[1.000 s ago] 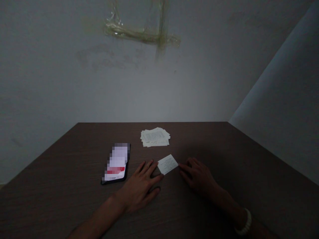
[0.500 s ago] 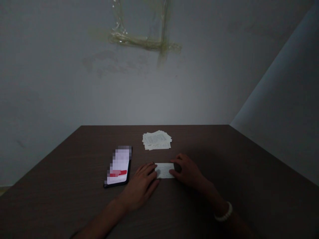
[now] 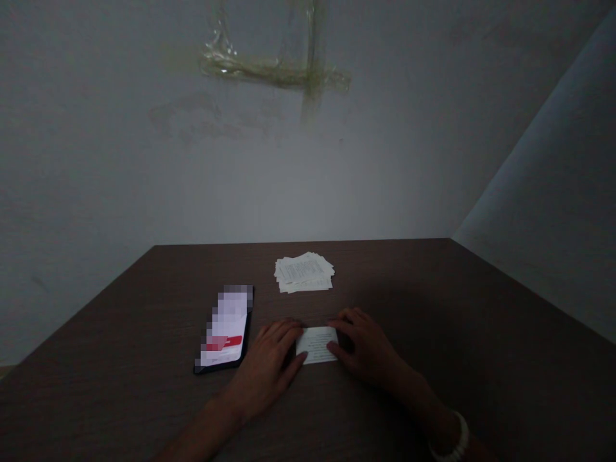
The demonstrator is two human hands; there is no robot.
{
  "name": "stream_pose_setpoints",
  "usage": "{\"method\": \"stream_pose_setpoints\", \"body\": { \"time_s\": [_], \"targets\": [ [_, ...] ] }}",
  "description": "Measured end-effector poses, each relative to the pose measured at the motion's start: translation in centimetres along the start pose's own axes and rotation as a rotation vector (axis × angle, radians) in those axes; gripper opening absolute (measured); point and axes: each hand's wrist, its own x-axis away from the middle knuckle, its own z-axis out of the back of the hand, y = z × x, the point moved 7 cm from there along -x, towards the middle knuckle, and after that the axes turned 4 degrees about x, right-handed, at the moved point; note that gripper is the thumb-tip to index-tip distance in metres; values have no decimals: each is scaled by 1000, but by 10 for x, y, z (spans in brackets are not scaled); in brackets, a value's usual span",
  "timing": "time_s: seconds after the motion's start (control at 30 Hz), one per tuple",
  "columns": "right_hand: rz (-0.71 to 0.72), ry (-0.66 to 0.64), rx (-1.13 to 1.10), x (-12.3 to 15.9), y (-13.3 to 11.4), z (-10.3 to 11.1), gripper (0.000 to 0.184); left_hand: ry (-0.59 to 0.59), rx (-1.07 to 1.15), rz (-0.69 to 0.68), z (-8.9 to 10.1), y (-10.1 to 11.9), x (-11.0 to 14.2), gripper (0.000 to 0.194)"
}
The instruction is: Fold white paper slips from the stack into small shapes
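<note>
A small white slip of paper (image 3: pixel 317 345) with lines of print lies between my two hands, low over the table or on it. At its left end, my left hand (image 3: pixel 274 351) grips it, the index finger at the upper corner and the thumb at the lower one. My right hand (image 3: pixel 363 343) has the right end the same way, thumb and index finger on the edge. The fingers cover both short ends of the slip. Beyond the hands, a loose pile of similar printed slips (image 3: pixel 304 271) lies on the table.
A phone (image 3: pixel 226 327) with a lit, partly pixelated screen lies left of my left hand on the dark brown table (image 3: pixel 120 333). Behind the table's far edge rises a grey wall (image 3: pixel 394 173) with strips of clear tape (image 3: pixel 269 74).
The slip and both hands have come a little nearer to me. My left thumb, earlier below the slip, now lies on its lower left corner. The view has shifted slightly.
</note>
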Motion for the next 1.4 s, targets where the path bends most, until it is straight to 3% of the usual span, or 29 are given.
{"method": "stream_pose_setpoints", "body": {
  "time_s": [0.53,0.73,0.97,1.13,1.4],
  "targets": [
    [12,20,41,0,-4,1,23,33,15,-13,4,3,-1,25],
    [19,21,43,2,-6,4,41,39,40,-21,3,3,1,30],
    [46,72,8,1,-7,7,26,43,119,-7,3,2,3,37],
    [91,126,-37,1,-9,11,2,50,132,33,4,-1,5,49],
    [130,149,-59,2,-8,9,13,34,168,61,6,-3,3,44]
  ]
}}
